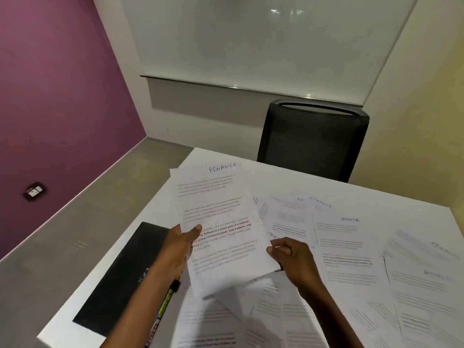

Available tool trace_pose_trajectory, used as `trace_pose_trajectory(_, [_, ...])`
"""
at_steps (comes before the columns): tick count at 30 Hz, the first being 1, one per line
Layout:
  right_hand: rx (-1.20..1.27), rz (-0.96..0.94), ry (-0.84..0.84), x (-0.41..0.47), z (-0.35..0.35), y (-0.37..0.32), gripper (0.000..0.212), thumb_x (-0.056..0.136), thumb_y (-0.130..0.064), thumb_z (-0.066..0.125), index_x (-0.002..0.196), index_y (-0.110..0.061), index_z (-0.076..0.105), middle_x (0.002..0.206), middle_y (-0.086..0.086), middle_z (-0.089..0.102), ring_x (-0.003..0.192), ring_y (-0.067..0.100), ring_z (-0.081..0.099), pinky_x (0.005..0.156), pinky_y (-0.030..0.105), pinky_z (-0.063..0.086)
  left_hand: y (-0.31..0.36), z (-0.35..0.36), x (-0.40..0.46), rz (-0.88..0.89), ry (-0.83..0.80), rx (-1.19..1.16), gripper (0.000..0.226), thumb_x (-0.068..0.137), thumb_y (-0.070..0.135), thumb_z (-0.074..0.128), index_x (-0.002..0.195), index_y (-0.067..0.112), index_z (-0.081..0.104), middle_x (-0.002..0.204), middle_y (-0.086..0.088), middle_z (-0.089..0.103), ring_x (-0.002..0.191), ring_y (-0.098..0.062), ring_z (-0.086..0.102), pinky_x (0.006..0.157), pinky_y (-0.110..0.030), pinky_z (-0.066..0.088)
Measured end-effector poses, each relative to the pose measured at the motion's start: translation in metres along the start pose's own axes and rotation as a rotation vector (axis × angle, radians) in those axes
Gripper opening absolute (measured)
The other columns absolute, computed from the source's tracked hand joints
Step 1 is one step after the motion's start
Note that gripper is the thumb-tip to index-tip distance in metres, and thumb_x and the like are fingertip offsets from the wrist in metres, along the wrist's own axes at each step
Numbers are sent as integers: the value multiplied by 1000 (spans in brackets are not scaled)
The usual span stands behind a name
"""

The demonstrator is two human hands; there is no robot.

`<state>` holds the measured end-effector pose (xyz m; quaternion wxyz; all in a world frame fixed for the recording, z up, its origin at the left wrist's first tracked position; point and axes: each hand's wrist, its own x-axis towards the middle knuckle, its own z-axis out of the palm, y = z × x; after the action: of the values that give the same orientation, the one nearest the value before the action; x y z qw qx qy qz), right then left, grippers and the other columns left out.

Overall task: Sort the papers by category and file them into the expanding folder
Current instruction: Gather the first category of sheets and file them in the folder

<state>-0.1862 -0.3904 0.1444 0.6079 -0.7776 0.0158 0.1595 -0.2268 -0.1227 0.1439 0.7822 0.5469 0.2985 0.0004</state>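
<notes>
held sheet (221, 222): "FINANCE" | table sheets: "HR" (291, 217), "SPORTS" (339, 232)

Small office corner, non-task surroundings.
White table (251, 169); black mesh chair (313, 141) pushed up at its far edge. Purple wall (55, 96) at left with a wall socket (35, 191) low down. Whiteboard (251, 41) on the far wall. Grey floor (75, 234).

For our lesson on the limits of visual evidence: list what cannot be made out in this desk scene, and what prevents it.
- Head view: the printed text on the sheet headed FINANCE is too blurred to read.
- The black folder: its pockets don't show, and the left hand covers one edge.
- The headings of the papers at the right edge are smeared by blur.
- The marker label is too small.
</notes>
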Motion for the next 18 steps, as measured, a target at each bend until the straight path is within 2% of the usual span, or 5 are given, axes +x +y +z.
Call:
trace_pose_trajectory(5, [-3, 19, 18, 3, -7, 16, 5, 85, -5, 70, 81, -4, 70, 63, -6, 68, 59, 7, 65, 54, 21, 52, -4, 1, 21, -125, -121, -21, 37, 92, 13, 64, 130, 14, 60, 124, -12, 68, 113, -35, 66, 103, -58, 45])
trace_pose_trajectory(7, [-40, 20, 35, 11, -9, 26, 10, 83, -6, 71, 73, -8, 70, 67, -5, 68, 61, 10, 64, 57, 30, 56, -6, 3, 30, -183, -205, -75, 45, 90, 16, 67, 134, 13, 58, 130, -15, 64, 119, -38, 61, 109, -61, 36])
trace_pose_trajectory(10, [-9, 113, 53, 21, -10, 46, 6, 79, -9, 75, 76, -13, 72, 65, -3, 66, 60, 6, 60, 58, 30, 56, -13, 15, 45, -217, -206, -113, 45, 89, 14, 65, 134, 11, 57, 131, -17, 63, 121, -38, 60, 110, -61, 35])
trace_pose_trajectory(14, [33, 227, 35, 43, -16, 68, 6, 81, -10, 76, 86, -9, 72, 73, 6, 71, 65, 15, 66, 56, 28, 57, -21, 37, 69, -234, -106, -60, 31, 98, 10, 53, 128, 6, 60, 123, -18, 67, 108, -35, 67, 88, -51, 56])
trace_pose_trajectory(18, [-109, 232, 26, 92, -42, 84, 4, 85, -6, 68, 84, -5, 72, 77, 9, 74, 65, 22, 70, 64, 35, 60, -27, 60, 96, -274, -103, -77, 32, 98, 9, 51, 129, 6, 59, 120, -19, 69, 100, -33, 70, 73, -44, 61])
